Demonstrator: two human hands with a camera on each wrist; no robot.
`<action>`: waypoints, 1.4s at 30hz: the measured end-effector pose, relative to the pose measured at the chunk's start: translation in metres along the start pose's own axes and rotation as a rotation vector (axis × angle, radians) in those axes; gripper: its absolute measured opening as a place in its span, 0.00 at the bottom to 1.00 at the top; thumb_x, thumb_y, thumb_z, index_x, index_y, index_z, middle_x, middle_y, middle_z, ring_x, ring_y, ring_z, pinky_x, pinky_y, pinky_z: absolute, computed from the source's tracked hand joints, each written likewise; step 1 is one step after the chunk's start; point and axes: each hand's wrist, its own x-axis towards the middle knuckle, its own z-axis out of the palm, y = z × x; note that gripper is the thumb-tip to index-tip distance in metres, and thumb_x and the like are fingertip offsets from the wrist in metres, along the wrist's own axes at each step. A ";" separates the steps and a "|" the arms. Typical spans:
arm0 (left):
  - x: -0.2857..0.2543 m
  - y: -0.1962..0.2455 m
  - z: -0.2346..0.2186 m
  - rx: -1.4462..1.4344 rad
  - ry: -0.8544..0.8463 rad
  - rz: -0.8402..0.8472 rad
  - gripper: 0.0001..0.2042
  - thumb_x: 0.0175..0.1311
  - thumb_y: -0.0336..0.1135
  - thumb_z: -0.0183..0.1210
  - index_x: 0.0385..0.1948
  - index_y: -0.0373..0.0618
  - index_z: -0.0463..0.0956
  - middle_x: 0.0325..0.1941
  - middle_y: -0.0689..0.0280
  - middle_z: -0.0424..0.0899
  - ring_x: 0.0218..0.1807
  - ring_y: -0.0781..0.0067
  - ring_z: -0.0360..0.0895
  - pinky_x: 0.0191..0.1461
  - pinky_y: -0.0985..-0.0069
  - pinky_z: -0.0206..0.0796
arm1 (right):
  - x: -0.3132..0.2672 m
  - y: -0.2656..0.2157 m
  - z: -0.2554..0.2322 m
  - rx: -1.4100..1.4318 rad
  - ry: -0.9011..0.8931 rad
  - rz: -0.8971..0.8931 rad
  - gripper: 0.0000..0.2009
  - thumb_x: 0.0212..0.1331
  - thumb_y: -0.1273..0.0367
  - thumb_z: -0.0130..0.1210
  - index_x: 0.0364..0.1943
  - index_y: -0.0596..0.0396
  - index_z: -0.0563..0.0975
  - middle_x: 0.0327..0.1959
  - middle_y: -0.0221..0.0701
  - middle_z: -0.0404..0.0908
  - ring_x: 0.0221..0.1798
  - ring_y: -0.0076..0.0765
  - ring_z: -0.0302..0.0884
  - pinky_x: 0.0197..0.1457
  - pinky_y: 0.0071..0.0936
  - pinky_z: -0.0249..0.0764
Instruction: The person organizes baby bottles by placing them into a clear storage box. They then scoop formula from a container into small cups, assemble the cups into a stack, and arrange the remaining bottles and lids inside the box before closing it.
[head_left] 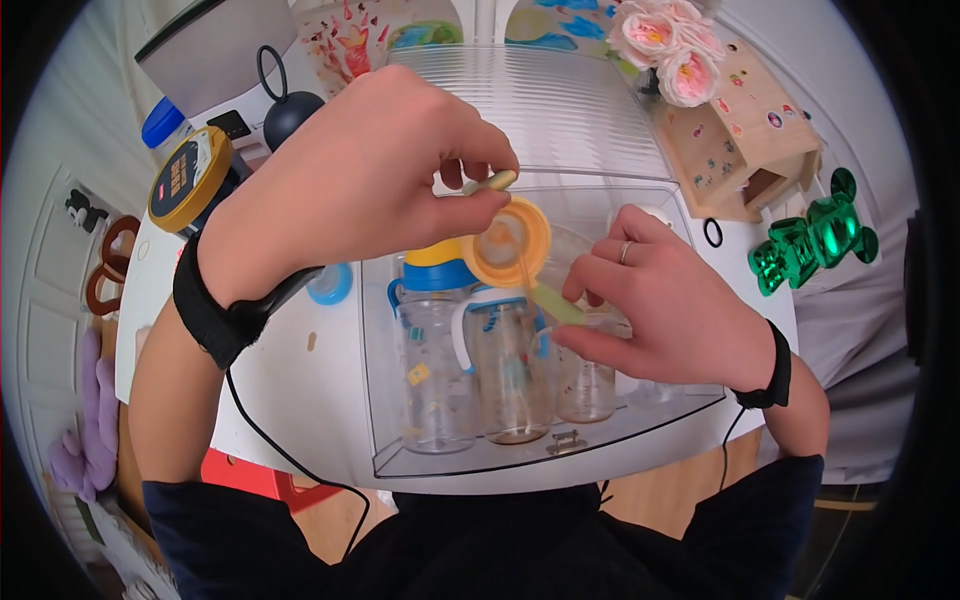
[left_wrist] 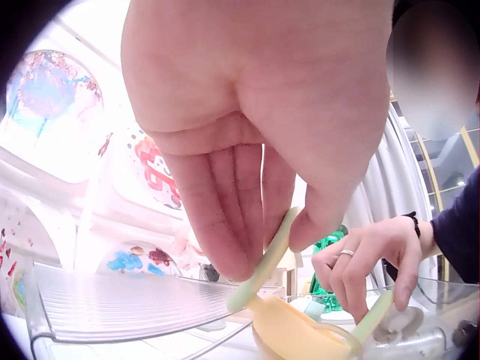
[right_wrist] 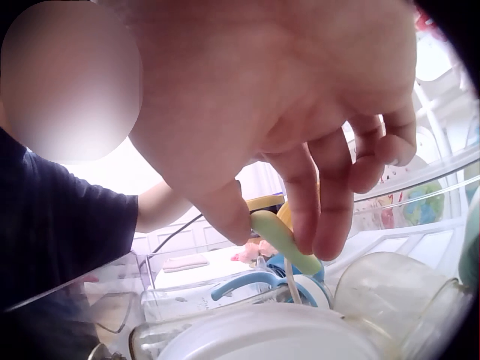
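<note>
Between the two hands hangs a yellow-orange cup top (head_left: 510, 243) with two pale green handles. The left hand (head_left: 370, 170) pinches one handle (left_wrist: 264, 262) between thumb and fingers. Thumb and fingers of the right hand (head_left: 675, 305) pinch the other handle (head_left: 556, 303), also seen as a green handle (right_wrist: 279, 238) in the right wrist view. Below is a clear box (head_left: 385, 458) holding a bottle with a blue and yellow top (head_left: 436, 375), a bottle with a white handle (head_left: 515, 385) and a smaller bottle (head_left: 587, 392). The cup's lower part is hard to make out.
A ribbed clear lid (head_left: 570, 110) stands raised behind the box. Left are a gold-lidded tub (head_left: 190, 180) and a light blue ring (head_left: 330, 284). Right are a wooden house (head_left: 735, 140), pink roses (head_left: 690, 78), a black ring (head_left: 713, 233) and a green bear figure (head_left: 815, 235).
</note>
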 end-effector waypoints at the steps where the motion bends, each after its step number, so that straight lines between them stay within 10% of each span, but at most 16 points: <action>1: -0.001 0.001 0.003 -0.032 0.007 -0.009 0.09 0.63 0.27 0.73 0.44 0.38 0.91 0.33 0.60 0.91 0.33 0.68 0.89 0.37 0.74 0.82 | -0.003 -0.002 0.000 -0.021 0.018 -0.003 0.14 0.59 0.59 0.73 0.35 0.54 0.81 0.26 0.31 0.79 0.36 0.43 0.71 0.45 0.39 0.72; 18: 0.016 0.007 0.032 -0.359 -0.078 -0.147 0.10 0.66 0.24 0.70 0.48 0.36 0.90 0.38 0.58 0.95 0.40 0.73 0.93 0.51 0.75 0.88 | -0.026 -0.049 0.016 -0.244 0.188 -0.062 0.10 0.49 0.65 0.70 0.26 0.50 0.78 0.26 0.24 0.74 0.42 0.36 0.72 0.46 0.38 0.68; 42: -0.052 0.005 0.027 0.319 0.100 -0.227 0.11 0.61 0.34 0.78 0.33 0.41 0.83 0.27 0.63 0.86 0.29 0.60 0.85 0.35 0.67 0.76 | 0.011 -0.023 0.026 -0.590 0.336 -0.016 0.05 0.43 0.72 0.64 0.25 0.55 0.79 0.24 0.30 0.74 0.41 0.37 0.73 0.47 0.36 0.67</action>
